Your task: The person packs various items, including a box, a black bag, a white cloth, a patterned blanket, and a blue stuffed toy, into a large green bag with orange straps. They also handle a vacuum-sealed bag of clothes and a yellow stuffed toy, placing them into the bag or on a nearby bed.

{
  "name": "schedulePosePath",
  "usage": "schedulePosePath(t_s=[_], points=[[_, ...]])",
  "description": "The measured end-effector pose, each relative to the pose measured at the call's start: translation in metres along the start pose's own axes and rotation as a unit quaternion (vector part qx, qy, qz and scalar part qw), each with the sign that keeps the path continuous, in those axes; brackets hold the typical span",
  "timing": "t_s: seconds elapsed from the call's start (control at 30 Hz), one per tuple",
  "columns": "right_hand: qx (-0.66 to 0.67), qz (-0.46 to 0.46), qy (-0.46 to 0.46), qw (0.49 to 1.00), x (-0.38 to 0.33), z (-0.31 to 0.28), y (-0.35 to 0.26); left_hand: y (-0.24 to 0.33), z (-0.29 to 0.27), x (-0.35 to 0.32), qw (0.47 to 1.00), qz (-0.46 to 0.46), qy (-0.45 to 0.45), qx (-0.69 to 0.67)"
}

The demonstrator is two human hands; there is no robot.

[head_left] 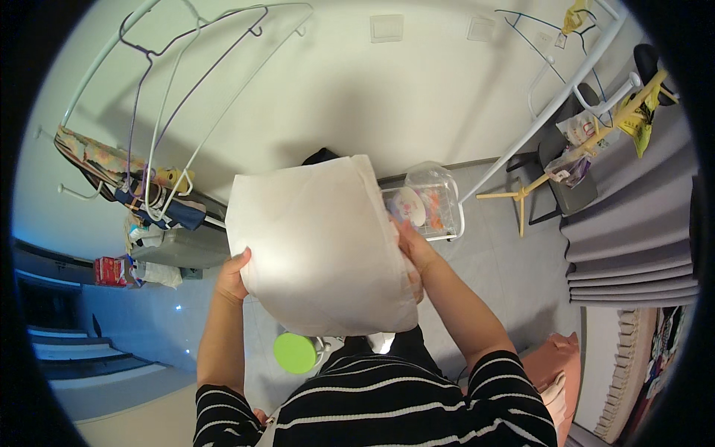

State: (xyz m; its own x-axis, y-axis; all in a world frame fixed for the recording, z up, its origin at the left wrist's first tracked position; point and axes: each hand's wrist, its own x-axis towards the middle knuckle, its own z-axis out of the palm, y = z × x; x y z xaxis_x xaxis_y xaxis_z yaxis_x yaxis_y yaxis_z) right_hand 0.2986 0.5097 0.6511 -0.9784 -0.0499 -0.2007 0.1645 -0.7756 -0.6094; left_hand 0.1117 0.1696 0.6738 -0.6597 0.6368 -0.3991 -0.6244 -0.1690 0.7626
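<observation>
A large off-white rectangular bundle [316,242] with a smooth, cloth-like surface is held up in front of my body. Its kind I cannot tell for sure; it looks like a stuffed fabric bag or a folded cloth. My left hand [235,275] grips its left edge, thumb on top and the other fingers hidden beneath. On the right side, my right hand [412,249] holds the other edge, with part of the fingers tucked behind the material. The bundle is slightly tilted, and a raised fold runs along its right side.
White rack poles [540,119] with hangers [167,97] rise on both sides. Behind the bundle stands a wire basket [449,205] with plastic bags. A round green stool [295,352] is below it, a grey chair [570,190] and grey curtain [633,223] at right, and pink fabric [562,372] at lower right.
</observation>
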Motion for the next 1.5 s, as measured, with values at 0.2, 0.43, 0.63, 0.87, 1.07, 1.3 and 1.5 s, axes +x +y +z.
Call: schedulePosePath(t_s=[0.2,0.43,0.63,0.87,1.07,1.3,1.5], points=[[-0.251,-0.119,0.135,0.951,-0.012,0.042,-0.031,0.031,0.060,-0.028,0.984,0.061,0.067,0.153],[-0.343,-0.104,0.232,0.905,-0.002,0.030,-0.006,0.002,0.056,-0.024,0.968,0.125,0.180,0.120],[-0.629,-0.124,0.137,0.755,-0.015,0.049,-0.005,0.006,0.047,-0.038,0.824,0.173,0.024,0.540],[-0.781,-0.030,0.079,0.619,-0.012,0.014,0.101,-0.036,-0.007,-0.026,0.560,0.224,0.102,0.791],[-0.841,-0.162,0.132,0.499,-0.009,0.040,0.076,-0.026,0.022,-0.044,0.483,0.123,0.108,0.860],[-0.820,-0.306,-0.074,0.478,0.006,0.067,0.061,-0.041,0.029,0.000,0.769,0.195,-0.113,0.598],[-0.821,-0.417,0.023,0.389,0.028,0.101,0.059,-0.123,0.019,0.052,0.967,-0.200,-0.152,0.048]])
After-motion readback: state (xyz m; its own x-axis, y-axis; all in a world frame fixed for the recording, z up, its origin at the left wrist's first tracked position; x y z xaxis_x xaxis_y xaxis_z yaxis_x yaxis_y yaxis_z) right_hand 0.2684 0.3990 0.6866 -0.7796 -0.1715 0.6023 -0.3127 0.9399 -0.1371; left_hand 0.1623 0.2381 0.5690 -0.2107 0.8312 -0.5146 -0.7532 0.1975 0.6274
